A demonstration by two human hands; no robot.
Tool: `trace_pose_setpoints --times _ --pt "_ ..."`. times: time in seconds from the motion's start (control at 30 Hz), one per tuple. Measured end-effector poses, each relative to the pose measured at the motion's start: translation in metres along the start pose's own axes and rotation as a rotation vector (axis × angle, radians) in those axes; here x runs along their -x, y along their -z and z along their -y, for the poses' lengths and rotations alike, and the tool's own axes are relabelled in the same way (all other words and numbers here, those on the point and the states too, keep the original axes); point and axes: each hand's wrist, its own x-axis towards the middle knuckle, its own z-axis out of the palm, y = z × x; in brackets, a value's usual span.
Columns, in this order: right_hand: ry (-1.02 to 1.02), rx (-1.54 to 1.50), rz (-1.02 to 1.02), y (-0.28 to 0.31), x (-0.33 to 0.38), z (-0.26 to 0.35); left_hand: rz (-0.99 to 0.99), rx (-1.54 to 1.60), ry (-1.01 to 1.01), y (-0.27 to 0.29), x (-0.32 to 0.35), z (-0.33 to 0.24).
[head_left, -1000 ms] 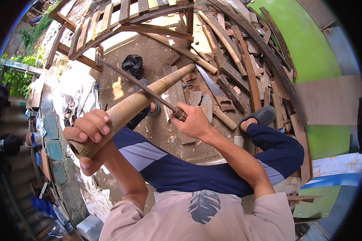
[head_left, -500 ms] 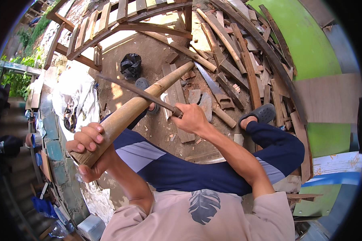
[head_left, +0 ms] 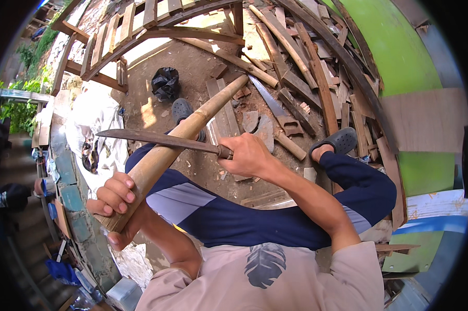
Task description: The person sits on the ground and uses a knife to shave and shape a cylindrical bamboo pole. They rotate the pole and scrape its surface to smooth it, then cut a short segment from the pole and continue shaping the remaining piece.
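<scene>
A bamboo pole (head_left: pixel 205 111) slants up from lower left to the middle of the scene, its far end over the ground. My left hand (head_left: pixel 117 205) wraps round its near end, fingers on top and thumb below. My right hand (head_left: pixel 247 155) is closed round the handle of a machete (head_left: pixel 161 139). The dark, long blade lies across the pole, its pointed tip reaching past it to the left. Whether the edge bites into the bamboo cannot be seen.
On the ground beyond the pole lie a handsaw (head_left: pixel 273 103), a black plastic bag (head_left: pixel 165 84) and a short bamboo piece (head_left: pixel 289 145). A heap of scrap wood (head_left: pixel 317 72) leans at the right by a green panel (head_left: pixel 408 52). A slatted wooden frame (head_left: pixel 120 39) stands far left.
The machete has swung nearer to me along the pole, and its blade now lies flatter, the tip lower and farther left. My left hand keeps its grip on the bamboo.
</scene>
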Motion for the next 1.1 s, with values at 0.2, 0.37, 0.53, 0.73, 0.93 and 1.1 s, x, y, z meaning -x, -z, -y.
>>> trace_pose_setpoints --times 0.2,0.37,0.53,0.73,0.93,1.1 --pt "-0.369 0.035 0.156 0.019 -0.021 -0.056 0.047 0.007 -0.008 0.004 0.004 0.0" --pt "-0.112 0.133 0.149 0.023 -0.012 0.002 0.069 0.004 -0.015 0.003 0.004 -0.002" --pt "-0.562 0.149 0.141 0.015 -0.023 -0.1 0.068 0.015 -0.004 -0.003 0.003 0.001" --pt "-0.442 0.108 -0.008 0.015 0.002 -0.105 0.054 0.005 0.004 0.002 0.008 -0.003" --pt "-0.085 -0.023 0.112 0.016 -0.006 -0.009 0.106 0.011 -0.003 0.004 0.003 -0.001" --pt "-0.566 0.136 0.061 0.009 -0.018 -0.117 0.136 0.056 -0.017 0.003 0.003 0.002"
